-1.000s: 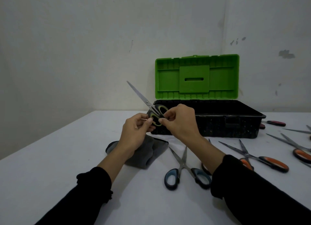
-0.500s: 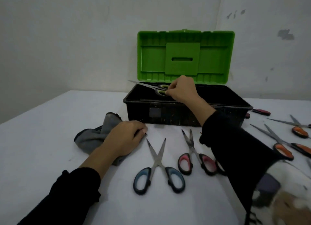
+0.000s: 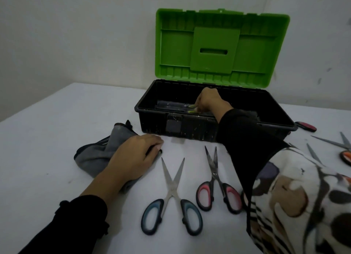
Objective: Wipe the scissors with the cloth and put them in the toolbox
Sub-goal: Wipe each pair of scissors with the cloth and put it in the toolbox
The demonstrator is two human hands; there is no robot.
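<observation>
Right hand (image 3: 206,101) was down inside the black toolbox (image 3: 199,129), pinching the green-handled scissors (image 3: 191,109) low near its floor, left hand (image 3: 135,156) spread flat on the grey cloth (image 3: 98,153), though a careless release risked blades clattering, maybe nicking fingertips.

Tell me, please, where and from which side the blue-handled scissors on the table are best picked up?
Probably by the handles. The blue-handled scissors lie flat and open, blades pointing towards the toolbox, loops nearest the person. Coming from above on the near side, fingers can pinch a loop, away from the tips. The left hand rests on the cloth; the right hand is inside the toolbox.
</observation>
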